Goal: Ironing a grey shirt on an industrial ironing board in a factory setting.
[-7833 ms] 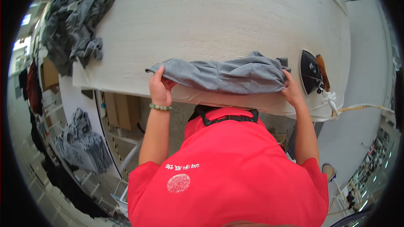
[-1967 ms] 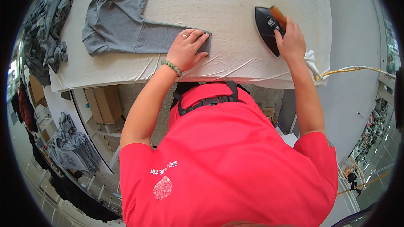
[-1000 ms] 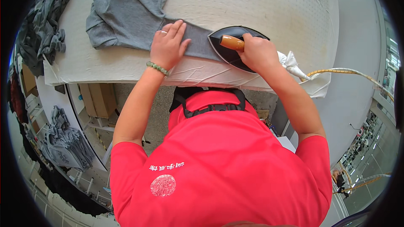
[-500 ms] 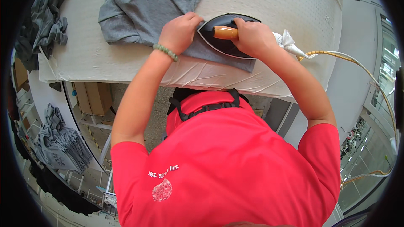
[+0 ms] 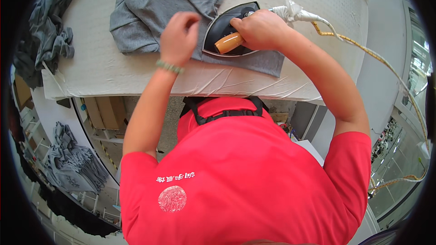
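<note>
A dark electric iron (image 5: 220, 29) with a wooden handle rests on a grey garment (image 5: 268, 62) on the padded table. My right hand (image 5: 263, 31) is closed round the handle from the right, the handle's rounded end sticking out toward my left. The iron's tip points away from me. To the left of the iron, my left hand (image 5: 178, 41), with a green bead bracelet at the wrist, is over the garment, somewhat blurred. Its thumb stands apart from the loosely curled fingers, and nothing shows between them. Bunched folds of the garment spread beyond it.
A white-wrapped cable (image 5: 299, 14) and a yellow hose (image 5: 359, 47) run from the iron to the right. Dark grey clothes (image 5: 50, 31) hang over the table's (image 5: 91, 72) left end. Lower left stands a stack of grey garments (image 5: 75, 163); a cardboard box (image 5: 105, 112) is under the table.
The iron has slid a little left and turned, its tip swinging from left to away from me. My left hand has let go of the cloth by the iron and drawn back left.
</note>
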### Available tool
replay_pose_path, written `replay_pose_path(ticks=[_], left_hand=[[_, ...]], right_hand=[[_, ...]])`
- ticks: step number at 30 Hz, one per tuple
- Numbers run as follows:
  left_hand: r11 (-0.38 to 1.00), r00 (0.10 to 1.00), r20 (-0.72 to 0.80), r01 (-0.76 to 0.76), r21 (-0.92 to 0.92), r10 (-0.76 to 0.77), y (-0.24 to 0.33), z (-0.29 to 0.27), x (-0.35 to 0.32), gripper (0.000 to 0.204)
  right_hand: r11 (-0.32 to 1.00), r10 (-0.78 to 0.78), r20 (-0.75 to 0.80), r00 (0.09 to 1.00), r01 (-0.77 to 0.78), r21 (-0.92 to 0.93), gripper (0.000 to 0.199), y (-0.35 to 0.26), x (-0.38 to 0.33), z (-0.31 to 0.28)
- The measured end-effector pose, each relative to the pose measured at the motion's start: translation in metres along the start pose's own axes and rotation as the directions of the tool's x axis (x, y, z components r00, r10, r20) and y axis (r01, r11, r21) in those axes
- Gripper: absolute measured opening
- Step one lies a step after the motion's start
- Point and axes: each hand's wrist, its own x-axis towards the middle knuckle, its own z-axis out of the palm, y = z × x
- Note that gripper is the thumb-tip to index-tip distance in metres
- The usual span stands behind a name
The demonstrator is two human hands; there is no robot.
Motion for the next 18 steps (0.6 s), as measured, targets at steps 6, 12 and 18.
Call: replay_pose_path(ticks=[6,12,18], left_hand=[[0.755,0.796,-0.18,0.438,-0.488,-0.578,-0.042,-0.065,-0.117,0.02],[0.405,0.623,-0.035,0.464,-0.788,-0.782,-0.026,-0.058,-0.117,0.035],[0.315,0.635,0.064,0.464,-0.828,-0.77,-0.025,-0.051,-0.103,0.041]], right_hand=[[0.988,0.132,-0.098,0.986,-0.123,0.096,0.027,-0.01,0.005,0.01],[0.962,0.189,0.017,0.982,-0.189,0.198,0.03,-0.068,-0.022,0.028],[0.826,0.518,-0.038,0.855,-0.487,0.284,0.039,-0.037,-0.1,0.076]])
